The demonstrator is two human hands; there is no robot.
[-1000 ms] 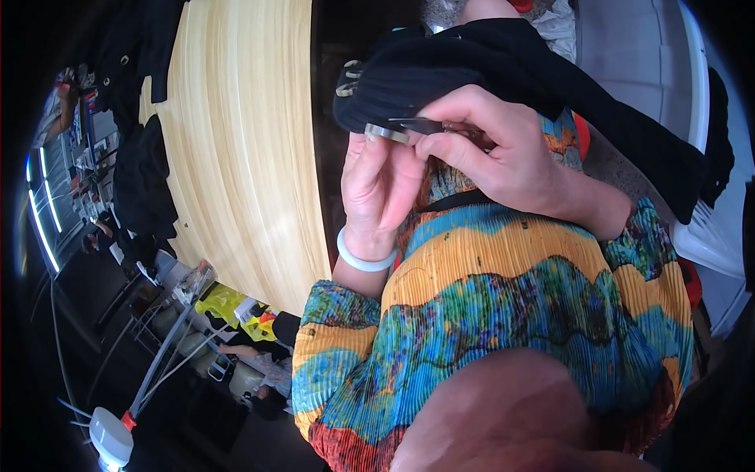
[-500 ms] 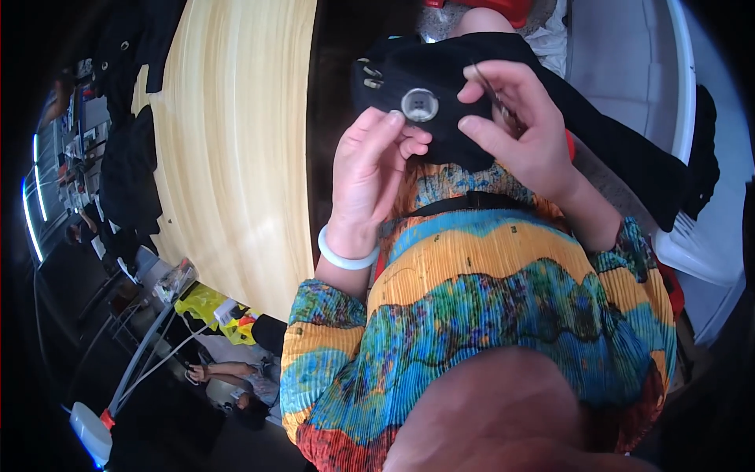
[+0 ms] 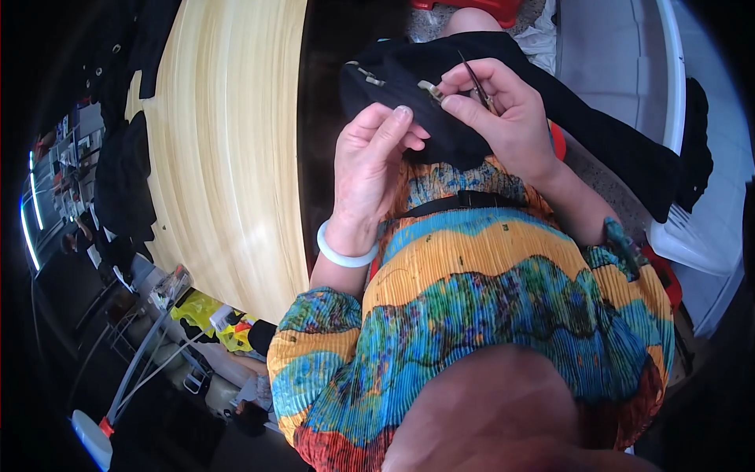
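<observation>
A black garment (image 3: 605,138) lies across my lap, and large buttons (image 3: 366,75) show on its far left part. My right hand (image 3: 511,118) is closed, with thumb and forefinger pinching another button (image 3: 429,89) that is seen nearly edge-on. The same hand also keeps a dark, slim pointed tool (image 3: 473,76), like thread snips, tucked in its fingers with the tip pointing away from me. Just left of that button, my left hand (image 3: 371,153) is closed in a pinch above the cloth. Whatever it grips, perhaps a thread, is too fine to make out.
To my left stands a pale wood table (image 3: 224,149), with dark cloth (image 3: 126,185) along its far side. A white plastic tub (image 3: 613,71) is on the right. Red plastic (image 3: 491,8) shows ahead, and a yellow bag (image 3: 200,311) at lower left.
The button was face-on at my left fingertips; now it is tilted edge-on in my right thumb and forefinger. My right hand has closed and come slightly left.
</observation>
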